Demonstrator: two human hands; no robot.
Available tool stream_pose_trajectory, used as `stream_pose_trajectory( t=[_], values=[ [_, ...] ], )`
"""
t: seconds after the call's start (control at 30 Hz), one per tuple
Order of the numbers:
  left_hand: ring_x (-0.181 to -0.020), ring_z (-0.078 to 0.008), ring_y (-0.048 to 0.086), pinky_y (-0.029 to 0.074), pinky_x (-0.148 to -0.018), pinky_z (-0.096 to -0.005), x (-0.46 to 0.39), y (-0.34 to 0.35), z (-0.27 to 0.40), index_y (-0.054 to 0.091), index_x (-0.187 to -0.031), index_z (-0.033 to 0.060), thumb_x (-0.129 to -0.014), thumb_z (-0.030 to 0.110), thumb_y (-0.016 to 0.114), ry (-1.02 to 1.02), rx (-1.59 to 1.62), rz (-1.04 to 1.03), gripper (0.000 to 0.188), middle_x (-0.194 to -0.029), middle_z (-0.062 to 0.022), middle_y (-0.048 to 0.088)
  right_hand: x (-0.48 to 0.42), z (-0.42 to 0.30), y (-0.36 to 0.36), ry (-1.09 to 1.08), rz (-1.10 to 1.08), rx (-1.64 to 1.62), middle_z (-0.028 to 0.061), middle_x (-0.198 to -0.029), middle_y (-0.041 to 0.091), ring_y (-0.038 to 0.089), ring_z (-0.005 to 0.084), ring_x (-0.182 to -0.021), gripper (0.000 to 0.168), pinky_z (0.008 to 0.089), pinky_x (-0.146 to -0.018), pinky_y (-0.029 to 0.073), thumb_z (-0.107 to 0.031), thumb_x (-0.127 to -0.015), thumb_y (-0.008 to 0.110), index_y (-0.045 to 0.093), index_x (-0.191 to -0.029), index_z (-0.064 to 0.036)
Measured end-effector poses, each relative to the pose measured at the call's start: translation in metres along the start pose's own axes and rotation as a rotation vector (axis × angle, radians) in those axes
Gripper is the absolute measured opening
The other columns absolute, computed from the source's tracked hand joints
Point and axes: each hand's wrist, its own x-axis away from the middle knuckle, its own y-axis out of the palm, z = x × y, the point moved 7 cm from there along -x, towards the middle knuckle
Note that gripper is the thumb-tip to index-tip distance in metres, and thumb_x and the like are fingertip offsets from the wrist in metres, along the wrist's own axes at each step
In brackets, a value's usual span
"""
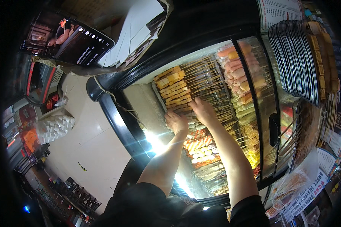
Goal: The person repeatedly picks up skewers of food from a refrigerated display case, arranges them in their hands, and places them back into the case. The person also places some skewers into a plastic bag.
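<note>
Both of my hands reach into a lit display case filled with skewered food. My left hand rests at the near end of a row of brown block-shaped food skewers, by their left edge. My right hand is over the same row's sticks, its fingertips touching the right ends of the food pieces. The hands hide what their fingers touch, so I cannot tell whether they grip a skewer. Grey-white skewers lie just below them, partly covered by my forearms.
Sausage-like skewers lie at the right, near a glass sliding door with a black handle. Stacked metal trays stand on top. A lit phone leans beside a paper-filled box. Striped skewers lie nearer me.
</note>
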Motion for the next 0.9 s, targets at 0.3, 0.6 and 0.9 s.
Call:
stream_pose_trajectory(
  t=[0.3,0.6,0.9],
  values=[
    [-0.112,-0.036,0.043,0.036,-0.094,-0.0481,-0.016,-0.002,0.0,0.034,-0.113,0.0007,-0.082,0.026,0.065,-0.076,-0.14,-0.138,0.051,-0.12,-0.0207,0.041,0.002,-0.008,0.001,-0.013,0.26,0.092,0.0126,-0.085,0.053,0.061,0.0298,-0.072,0.01,0.0391,-0.058,0.052,-0.003,-0.076,0.054,0.05,-0.085,-0.004],
    [-0.113,-0.0352,0.043,0.035,-0.092,-0.049,-0.009,-0.012,0.008,0.04,-0.117,0.0035,-0.081,0.025,0.059,-0.003,-0.217,-0.001,0.046,-0.119,-0.019,0.045,-0.005,0.002,0.012,0.145,0.148,-0.044,0.017,-0.097,0.055,0.06,0.0341,-0.078,0.023,0.0419,-0.063,0.05,-0.002,-0.079,0.052,0.05,-0.102,-0.004],
    [-0.11,-0.0303,0.052,0.038,-0.095,-0.0437,0.017,0.004,0.03,0.058,-0.109,0.0119,-0.081,0.016,0.055,0.425,-0.119,-0.151,0.029,-0.115,-0.011,0.059,0.02,0.04,-0.021,0.362,0.16,-0.435,0.0134,-0.096,0.061,0.062,0.0249,-0.083,0.012,0.0342,-0.072,0.051,0.0,-0.085,0.055,0.057,-0.095,-0.005]
  ],
)
